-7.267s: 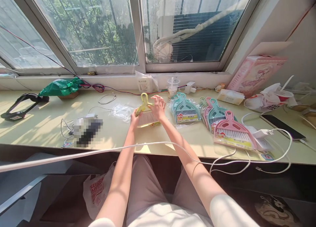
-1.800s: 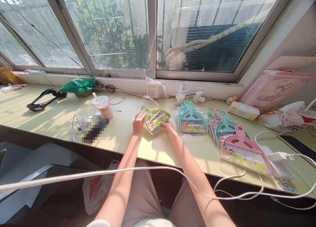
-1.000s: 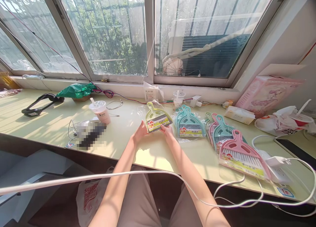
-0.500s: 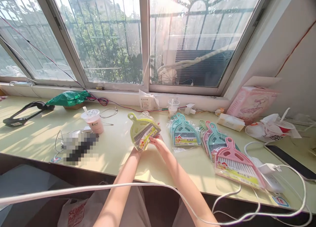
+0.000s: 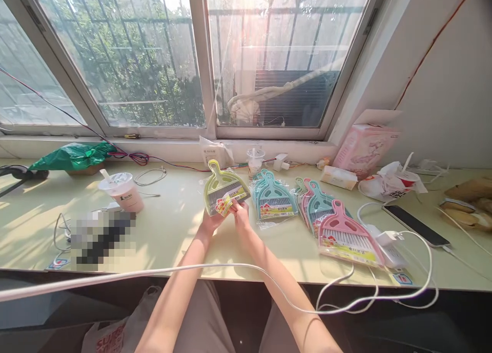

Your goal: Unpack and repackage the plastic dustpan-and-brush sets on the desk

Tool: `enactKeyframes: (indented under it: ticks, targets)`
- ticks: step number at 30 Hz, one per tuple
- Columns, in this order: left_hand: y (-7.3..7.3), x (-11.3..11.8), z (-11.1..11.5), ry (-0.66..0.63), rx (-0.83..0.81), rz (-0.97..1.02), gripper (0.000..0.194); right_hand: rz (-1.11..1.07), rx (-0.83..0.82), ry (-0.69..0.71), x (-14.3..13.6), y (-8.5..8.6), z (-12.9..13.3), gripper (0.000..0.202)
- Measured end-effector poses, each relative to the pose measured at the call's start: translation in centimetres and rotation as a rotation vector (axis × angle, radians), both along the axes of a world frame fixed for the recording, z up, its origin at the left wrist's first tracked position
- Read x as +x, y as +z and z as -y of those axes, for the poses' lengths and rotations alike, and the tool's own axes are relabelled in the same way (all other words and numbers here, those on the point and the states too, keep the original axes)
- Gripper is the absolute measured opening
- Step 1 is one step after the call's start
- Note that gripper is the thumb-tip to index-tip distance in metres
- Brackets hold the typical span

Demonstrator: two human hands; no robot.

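Observation:
A green dustpan-and-brush set (image 5: 224, 185) in clear wrap, with a colourful label along its lower edge, is held above the table, handle up. My left hand (image 5: 213, 221) grips it from below at the lower left. My right hand (image 5: 240, 213) pinches the label edge at the lower right. Just right of it lie overlapping blue sets (image 5: 274, 196) in plastic. Farther right, a fanned pile has a pink set (image 5: 348, 235) on top, with a blue set (image 5: 322, 204) partly covered behind it.
A pink drink cup (image 5: 125, 193) and a green bag (image 5: 75, 156) stand on the left. A second cup (image 5: 255, 162) is by the sill. At right are a phone (image 5: 417, 225), a tissue pack (image 5: 339, 177) and a pink box (image 5: 365, 148). A white cable (image 5: 230, 265) crosses before my forearms.
The view has shifted to the right. The green set, still in both hands, is turned more upright, and my right hand has moved along its lower edge.

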State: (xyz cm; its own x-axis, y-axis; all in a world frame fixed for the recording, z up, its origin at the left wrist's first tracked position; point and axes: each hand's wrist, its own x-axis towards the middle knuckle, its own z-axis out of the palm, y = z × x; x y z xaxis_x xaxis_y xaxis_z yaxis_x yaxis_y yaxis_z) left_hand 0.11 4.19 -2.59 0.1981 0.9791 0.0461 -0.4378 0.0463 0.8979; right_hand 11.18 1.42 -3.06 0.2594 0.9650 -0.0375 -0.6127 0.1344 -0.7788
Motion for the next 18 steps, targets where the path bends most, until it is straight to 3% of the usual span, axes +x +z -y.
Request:
enactKeyframes:
  ticks: [3, 6, 10, 18]
  targets:
    - [0.7, -0.6, 0.0, 0.056, -0.031, 0.018, 0.089, 0.01, -0.05, -0.066, 0.6, 0.0, -0.5, 0.037]
    - [0.6, -1.1, 0.3, 0.121, 0.052, -0.063, 0.085, -0.002, -0.119, -0.14, 1.2, -0.2, -0.9, 0.034]
    - [-0.3, -0.3, 0.8, 0.16, 0.093, -0.193, 0.122, 0.001, -0.15, -0.171, 1.6, -0.6, -1.0, 0.032]
    - [-0.8, 0.7, 1.3, 0.367, 0.125, -0.255, 0.107, 0.05, -0.067, -0.115, 1.0, -0.4, 0.0, 0.043]
